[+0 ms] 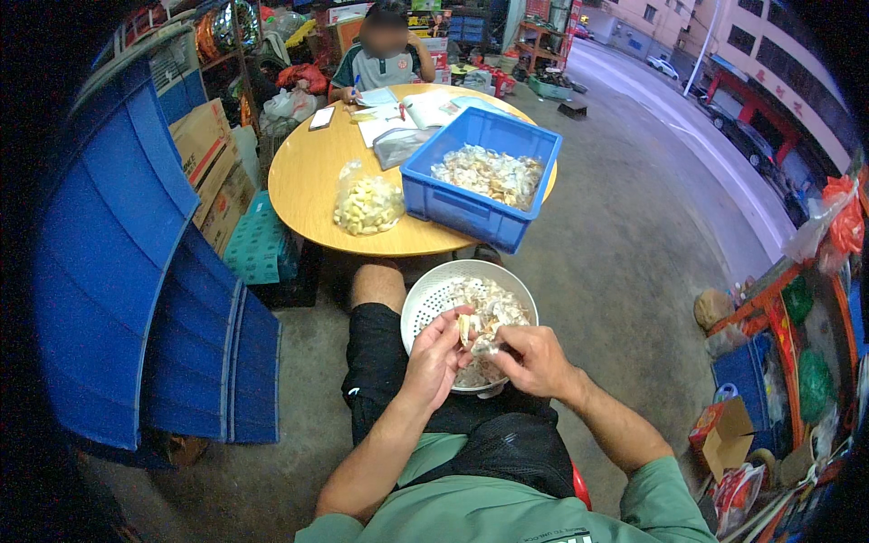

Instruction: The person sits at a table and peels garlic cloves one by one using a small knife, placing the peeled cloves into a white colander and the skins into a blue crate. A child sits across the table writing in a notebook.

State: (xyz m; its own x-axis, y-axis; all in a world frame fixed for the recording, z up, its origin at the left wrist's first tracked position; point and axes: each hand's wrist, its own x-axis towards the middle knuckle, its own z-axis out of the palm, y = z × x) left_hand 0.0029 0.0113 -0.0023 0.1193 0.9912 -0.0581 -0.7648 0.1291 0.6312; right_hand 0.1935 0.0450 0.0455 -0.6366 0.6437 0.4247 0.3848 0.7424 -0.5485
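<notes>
A white perforated basket (422, 306) rests on my lap, holding a heap of crinkled clear wrappers (484, 297) with brownish bits among them. Above it, my left hand (438, 355) is closed, pinching a small pale-yellow piece (465, 331) between thumb and fingers. Beside it, my right hand (536, 360) pinches a crumpled clear plastic wrapper (486, 345). The two hands are almost touching. Whether the wrapper is still joined to the piece I cannot tell.
Ahead stands a round wooden table (308, 195) with a blue crate (462, 211) of small wrapped pieces. A clear bag of pale-yellow pieces (367, 204), papers (434, 107) and a phone (322, 118) lie there too. A person (385, 68) sits opposite, holding a pen. Blue panels (136, 244) stand at left.
</notes>
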